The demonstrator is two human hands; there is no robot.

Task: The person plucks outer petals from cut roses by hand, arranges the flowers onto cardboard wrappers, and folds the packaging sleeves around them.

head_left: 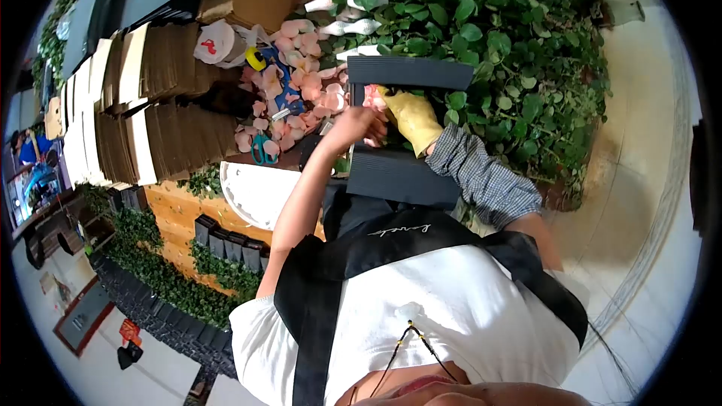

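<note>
A pink rose (372, 95) shows only partly in the gap between two dark ribbed panels, an upper panel (410, 73) and a lower panel (402, 177). In the gap, my right hand (412, 116) wears a yellow glove, and its fingers close around the rose from the right. My left hand (355, 128) is bare and comes in from the left, just below the flower. Its fingers are curled together, and what lies in them is hidden. Loose pink petals (304, 79) cover the surface left of my hands.
Leafy rose stems (496, 45) are heaped to the right, with white netted sleeves (353, 27) at their left end. Teal scissors (263, 149), a yellow tape measure (256, 59) and a white plastic bag (218, 43) lie among the petals. Cardboard stacks (169, 143) stand at the left.
</note>
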